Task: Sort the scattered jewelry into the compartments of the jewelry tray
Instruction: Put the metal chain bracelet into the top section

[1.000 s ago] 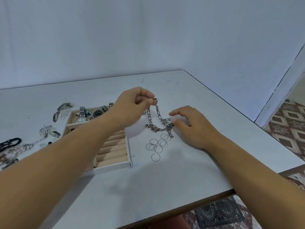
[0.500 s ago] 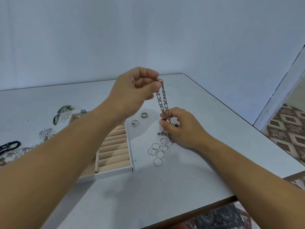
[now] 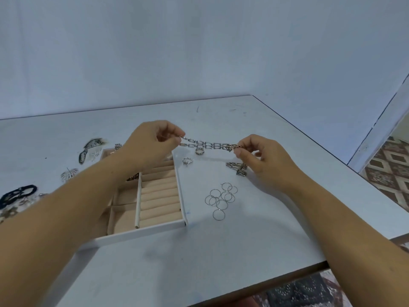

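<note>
White laminate table (image 3: 221, 262), a few pen marks (image 3: 197, 109) near its far edge, meets a plain pale blue-grey wall (image 3: 199, 52). Brown diamond-pattern floor tiles (image 3: 389, 171) show past the right edge. Silver flat-link chain bracelet (image 3: 208, 144) is off the surface, stretched level between both hands. Left hand (image 3: 152, 142) pinches one end; right hand (image 3: 263, 160) fingers (image 3: 241, 145) pinch the other. White jewelry tray with beige lining (image 3: 141, 231) sits left of centre, ring rolls (image 3: 159, 196) on its right side. Right of it on the table: two silver rings (image 3: 187, 161), a cluster of thin wire hoops (image 3: 221, 198), and another chain piece (image 3: 238, 168) beside the right hand. Black hair tie (image 3: 17, 193) and leaf-shaped pieces (image 3: 93, 145) lie far left.
</note>
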### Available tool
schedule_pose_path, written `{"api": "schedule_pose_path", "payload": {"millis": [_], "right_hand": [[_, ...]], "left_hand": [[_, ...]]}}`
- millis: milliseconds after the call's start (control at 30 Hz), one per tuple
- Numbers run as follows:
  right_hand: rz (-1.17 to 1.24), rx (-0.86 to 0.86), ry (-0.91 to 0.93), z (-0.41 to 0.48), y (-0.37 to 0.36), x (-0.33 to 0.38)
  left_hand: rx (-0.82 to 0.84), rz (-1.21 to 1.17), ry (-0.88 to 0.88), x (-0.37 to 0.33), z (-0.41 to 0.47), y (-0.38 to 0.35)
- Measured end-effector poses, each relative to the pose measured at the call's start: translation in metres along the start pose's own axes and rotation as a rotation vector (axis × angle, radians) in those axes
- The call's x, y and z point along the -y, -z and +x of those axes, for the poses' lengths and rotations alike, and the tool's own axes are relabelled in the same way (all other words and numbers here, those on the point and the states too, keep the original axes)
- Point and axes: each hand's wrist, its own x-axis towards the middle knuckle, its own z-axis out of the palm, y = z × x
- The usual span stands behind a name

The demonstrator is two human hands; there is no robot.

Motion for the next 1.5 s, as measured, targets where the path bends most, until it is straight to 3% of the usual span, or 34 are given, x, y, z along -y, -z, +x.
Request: {"api": "schedule_pose_path", "payload": {"millis": [200, 433, 767, 1033, 1500], "right_hand": [[-0.164, 0.026, 0.089, 0.005, 0.012, 0.012], [-0.207, 0.104, 0.17, 0.028, 0.019, 0.052], [-0.036, 0.068, 0.248, 0.041, -0.004, 0.075], [0.08, 0.003, 0.227, 0.038, -0.002, 0.079], [0.0, 0.076, 0.229, 0.049, -0.005, 0.077]], "left_hand": [[0.114, 0.303, -0.055, 0.002, -0.006, -0.003], [0.299, 0.413, -0.038, 0.0, -0.008, -0.005], [0.185, 0.008, -0.139, -0.024, -0.012, -0.017], [0.205, -0.073, -0.057, -0.018, -0.012, -0.016], [0.122, -0.005, 0.058, -0.025, -0.012, 0.061]]}}
